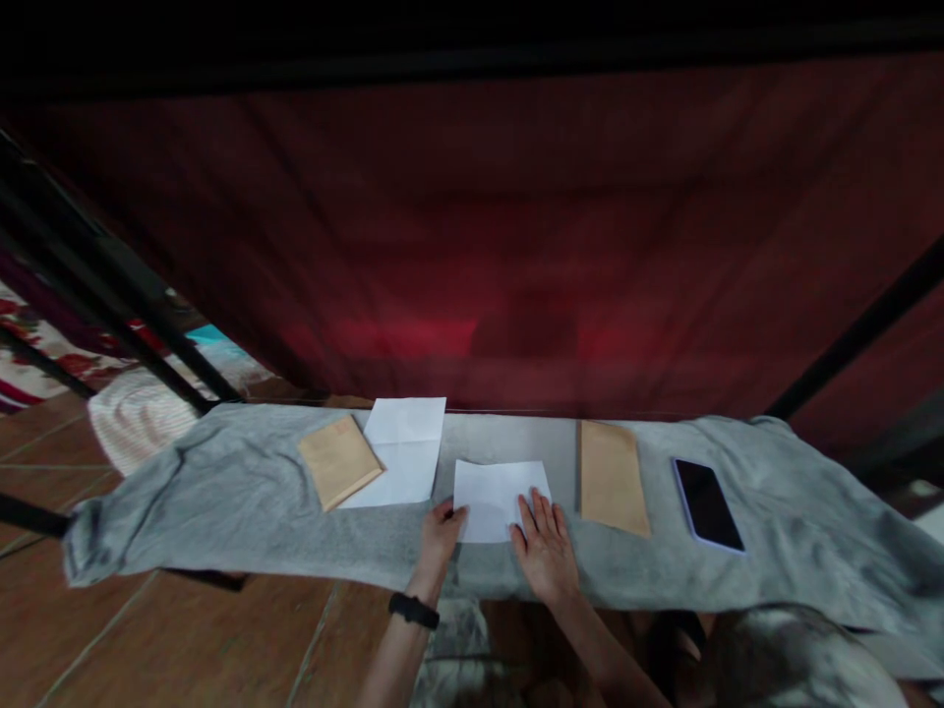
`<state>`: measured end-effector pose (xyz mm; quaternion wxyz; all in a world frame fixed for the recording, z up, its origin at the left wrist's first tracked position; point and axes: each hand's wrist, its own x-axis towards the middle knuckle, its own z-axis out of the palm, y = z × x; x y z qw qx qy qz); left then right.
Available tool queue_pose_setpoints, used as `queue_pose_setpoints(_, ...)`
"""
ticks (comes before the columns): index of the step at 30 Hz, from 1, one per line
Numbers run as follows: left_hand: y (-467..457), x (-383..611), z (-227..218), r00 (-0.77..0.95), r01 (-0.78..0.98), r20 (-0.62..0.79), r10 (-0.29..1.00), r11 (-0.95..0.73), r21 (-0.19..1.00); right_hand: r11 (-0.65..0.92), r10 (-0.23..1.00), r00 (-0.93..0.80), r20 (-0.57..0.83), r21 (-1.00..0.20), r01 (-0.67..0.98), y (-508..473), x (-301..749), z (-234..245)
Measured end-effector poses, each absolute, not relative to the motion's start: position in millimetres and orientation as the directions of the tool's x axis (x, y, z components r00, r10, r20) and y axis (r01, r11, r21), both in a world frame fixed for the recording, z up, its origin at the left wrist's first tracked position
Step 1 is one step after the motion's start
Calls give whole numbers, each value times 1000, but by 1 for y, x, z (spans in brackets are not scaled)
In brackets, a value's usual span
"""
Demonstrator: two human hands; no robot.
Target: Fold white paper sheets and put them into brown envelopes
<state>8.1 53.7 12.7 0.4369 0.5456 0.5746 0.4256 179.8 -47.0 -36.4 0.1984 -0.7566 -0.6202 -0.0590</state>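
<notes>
A white sheet of paper [493,497], seemingly folded, lies on the grey cloth in front of me. At its left edge my left hand [441,536] grips the paper, thumb on top and the other fingers curled. My right hand [546,546] rests flat on the sheet's right side, fingers stretched out and slightly spread. Beyond the left hand lies a larger creased white sheet [409,452]. A brown paper envelope [340,460] overlaps its left side. To the right of my right hand is another brown envelope [612,477].
A smartphone [708,503] with a dark screen lies at the right. The grey cloth [243,501] drapes over the narrow surface. A red curtain [413,246] hangs behind it, with black metal bars [855,334] at the sides. Tiled floor [243,639] shows below left.
</notes>
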Motion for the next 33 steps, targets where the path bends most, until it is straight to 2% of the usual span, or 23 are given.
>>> queue_pose_setpoints(4,49,9,36,-88,260,37,995,-13,966,-86,889,216,404,-315,945,-50,187,-39)
queue_pose_setpoints(7,47,5,64,-153,320,201,968,-144,936,-85,847,284,450,-413,907,-52,191,-42)
queue_pose_setpoints(9,43,4,78,-61,469,453,890,-375,800,-94,831,327,450,-467,879,-52,192,-42)
queue_pose_setpoints(10,39,4,81,27,532,533,845,-464,708,-96,826,342,447,-487,868,-52,192,-42)
queue_pose_setpoints(12,29,5,77,231,611,591,773,-588,530,-92,817,363,448,-520,849,-52,192,-41)
queue_pose_setpoints(15,11,6,51,480,627,519,708,-690,362,-65,803,386,454,-577,814,-53,194,-39)
queue_pose_setpoints(17,0,4,31,573,610,458,680,-727,316,-28,811,378,446,-616,787,-55,197,-38)
queue_pose_setpoints(20,-8,-4,13,601,576,416,682,-731,366,52,840,319,438,-651,757,-57,202,-36)
queue_pose_setpoints(25,-6,-25,8,602,533,367,709,-700,477,155,889,184,419,-654,740,-61,206,-36)
queue_pose_setpoints(28,0,-36,4,598,539,308,740,-656,529,168,919,103,380,-616,769,-64,207,-37)
queue_pose_setpoints(33,9,-48,0,607,558,190,771,-584,589,159,929,72,363,-568,807,-72,210,-35)
